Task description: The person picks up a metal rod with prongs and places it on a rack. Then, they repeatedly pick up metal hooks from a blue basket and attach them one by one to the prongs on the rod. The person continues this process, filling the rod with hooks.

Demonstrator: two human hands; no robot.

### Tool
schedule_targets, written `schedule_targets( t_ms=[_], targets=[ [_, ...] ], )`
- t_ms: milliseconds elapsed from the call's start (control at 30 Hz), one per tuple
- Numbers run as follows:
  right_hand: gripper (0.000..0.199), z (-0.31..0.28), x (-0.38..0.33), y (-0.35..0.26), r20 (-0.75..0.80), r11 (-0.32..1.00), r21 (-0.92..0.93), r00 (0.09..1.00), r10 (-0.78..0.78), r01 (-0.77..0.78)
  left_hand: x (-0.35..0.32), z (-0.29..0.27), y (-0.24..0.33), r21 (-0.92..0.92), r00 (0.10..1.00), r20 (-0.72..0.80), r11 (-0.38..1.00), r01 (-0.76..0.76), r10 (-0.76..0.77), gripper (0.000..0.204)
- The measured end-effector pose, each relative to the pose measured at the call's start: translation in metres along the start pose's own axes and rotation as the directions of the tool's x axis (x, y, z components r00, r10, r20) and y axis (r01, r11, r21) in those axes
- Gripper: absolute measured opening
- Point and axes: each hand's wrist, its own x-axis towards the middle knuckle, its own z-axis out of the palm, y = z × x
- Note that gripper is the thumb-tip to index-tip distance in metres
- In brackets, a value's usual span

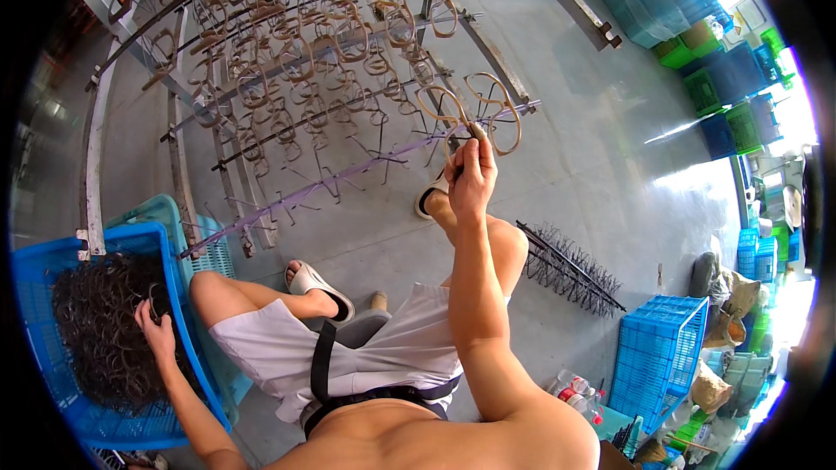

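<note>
Right hand: the right hand [473, 170] has its fingertips pinched on a thin, brown, bent loop [460, 107].
Where the brown loop is: up at the right end of a long purple bar with thin pegs [374, 161]. A second brown loop is just to its right.
Left hand: the left hand [157, 331] is inside the blue plastic basket [30, 305], near its right edge. Its fingers are bent and a bit apart; I can't tell if they have hold of a piece.
How it feels: the brown loop looks light and stiff, so it should keep its shape. A pinch on its outside curve should work. I can't tell if it is slippery or breaks easily.
In the blue basket: a big messy heap of dark, thin, curly pieces [96, 339]. They look tangled, so one could catch on others. Taking one by a free end seems best.
Next basket: a pale green plastic basket [218, 248] is just beside the blue one, partly behind it; I can't see what is in it.
Rack: more brown loops hang in rows on dark bars, past the purple bar.
</note>
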Motion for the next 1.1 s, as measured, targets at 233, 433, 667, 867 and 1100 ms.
schedule_targets(
  t_ms=[233,433,667,867,1100],
  targets=[
    [0.025,-0.004,0.001,0.002,0.021,1.0,0.024,1.0,0.013,-0.013,0.0,0.01,-0.018,-0.402,0.972,0.139,0.887,0.23,-0.189,0.037],
    [0.024,-0.002,-0.002,0.011,0.029,0.998,0.058,0.999,0.016,-0.018,-0.008,0.007,0.009,-0.384,0.967,0.112,0.887,0.255,-0.229,0.028],
    [0.025,-0.01,0.006,0.001,0.034,0.998,0.048,0.999,0.025,-0.027,-0.01,0.007,0.013,-0.355,0.959,0.113,0.891,0.283,-0.26,0.022],
    [0.027,-0.003,0.0,0.0,0.054,0.996,0.067,0.997,0.049,-0.052,-0.01,0.012,0.011,-0.379,0.971,0.085,0.894,0.238,-0.223,0.021],
    [0.028,0.0,-0.005,0.002,0.07,0.994,0.091,0.996,0.053,-0.059,-0.008,0.016,0.014,-0.34,0.969,0.066,0.908,0.244,-0.236,0.02]
  ],
)
